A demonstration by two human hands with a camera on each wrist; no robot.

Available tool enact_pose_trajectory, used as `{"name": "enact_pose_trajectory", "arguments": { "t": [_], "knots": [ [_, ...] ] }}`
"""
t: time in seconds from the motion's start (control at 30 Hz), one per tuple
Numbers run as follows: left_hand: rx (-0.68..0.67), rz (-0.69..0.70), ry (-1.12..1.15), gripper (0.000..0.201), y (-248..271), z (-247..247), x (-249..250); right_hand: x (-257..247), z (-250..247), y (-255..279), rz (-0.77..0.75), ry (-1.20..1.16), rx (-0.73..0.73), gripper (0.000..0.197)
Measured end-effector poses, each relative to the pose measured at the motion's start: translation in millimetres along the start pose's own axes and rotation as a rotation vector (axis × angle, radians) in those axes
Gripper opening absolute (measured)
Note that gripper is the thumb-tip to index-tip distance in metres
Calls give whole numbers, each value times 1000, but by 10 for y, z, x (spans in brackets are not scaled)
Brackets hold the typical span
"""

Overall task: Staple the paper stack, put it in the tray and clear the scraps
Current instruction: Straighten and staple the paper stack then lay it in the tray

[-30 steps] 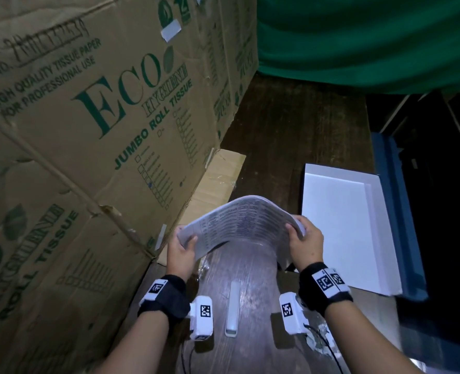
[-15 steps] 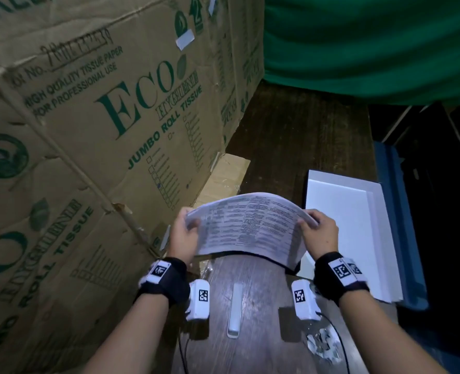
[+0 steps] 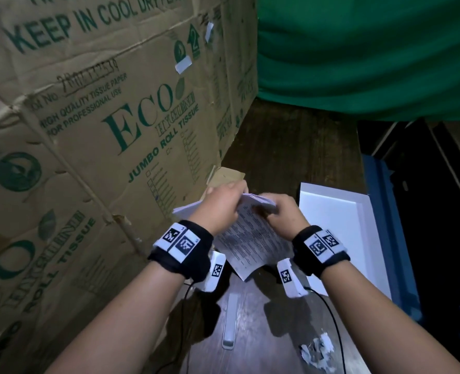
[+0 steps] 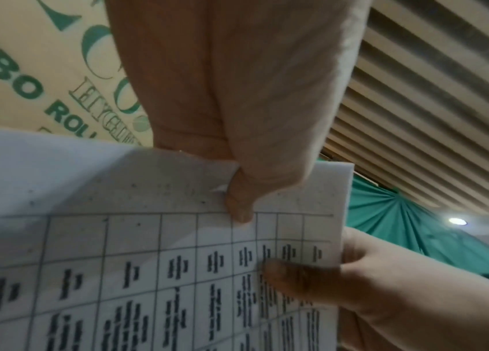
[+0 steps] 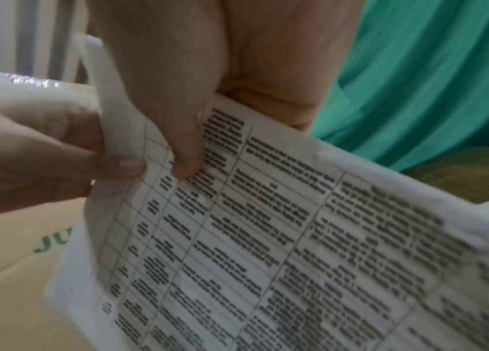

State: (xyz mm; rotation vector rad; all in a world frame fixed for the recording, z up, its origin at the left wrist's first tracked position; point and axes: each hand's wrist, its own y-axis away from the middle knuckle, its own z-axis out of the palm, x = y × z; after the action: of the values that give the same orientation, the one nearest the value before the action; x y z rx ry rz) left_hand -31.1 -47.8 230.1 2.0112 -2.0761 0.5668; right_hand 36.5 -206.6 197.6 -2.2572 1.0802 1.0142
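Over the table (image 3: 290, 147), both hands' grip pinches, seemingly, one paper stack (image 3: 250, 238) corner.

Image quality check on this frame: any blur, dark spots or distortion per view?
Head view: dim, table nearly black, carton bowed by the wide lens, paper stack slightly smeared. Left wrist view: sharp on the print, left hand close and soft. Right wrist view: paper stack motion-blurred toward the lower right, text unreadable; green cloth soft.

The dark wooden counter (image 3: 290, 147) carries a white stapler (image 3: 230, 321) near its front edge, torn paper scraps (image 3: 317, 350) to its right, a white tray (image 3: 369, 238) farther right, and large cardboard boxes (image 3: 88, 130) along the left.
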Motion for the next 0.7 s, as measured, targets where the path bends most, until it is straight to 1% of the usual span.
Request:
{"name": "enact_pose_trajectory", "arguments": {
  "t": [0.07, 0.13, 0.23, 0.3, 0.37, 0.4, 0.53, 0.6, 0.67, 0.7],
  "knots": [
    [23, -17, 70, 22, 35, -32, -64, -20, -22, 48, 51, -42, 16, 45],
    [49, -75, 188, 19, 98, -72, -233, 10, -67, 109, 119, -84, 63, 35],
    [94, -186, 494, 17, 209, -73, -555, 104, -144, 158, 197, -206, 182, 28],
    [149, -258, 742, 10, 268, -39, -687, 148, -178, 169, 244, -317, 252, 17],
    [197, -264, 934, 8, 289, 5, -720, 153, -190, 183, 277, -412, 300, 6],
    [214, -256, 997, 10, 284, 28, -697, 144, -188, 191, 288, -451, 320, 4],
    [284, -262, 1119, 24, 228, 62, -437, 84, -140, 242, 315, -558, 356, 9],
    [312, -260, 1101, 20, 228, 105, -354, 90, -84, 277, 333, -598, 375, 5],
    [288, -241, 1024, 13, 284, 206, -324, 136, 5, 334, 357, -616, 390, 11],
    [271, -234, 986, 13, 324, 275, -322, 174, 62, 370, 374, -609, 388, 13]
  ]
}}
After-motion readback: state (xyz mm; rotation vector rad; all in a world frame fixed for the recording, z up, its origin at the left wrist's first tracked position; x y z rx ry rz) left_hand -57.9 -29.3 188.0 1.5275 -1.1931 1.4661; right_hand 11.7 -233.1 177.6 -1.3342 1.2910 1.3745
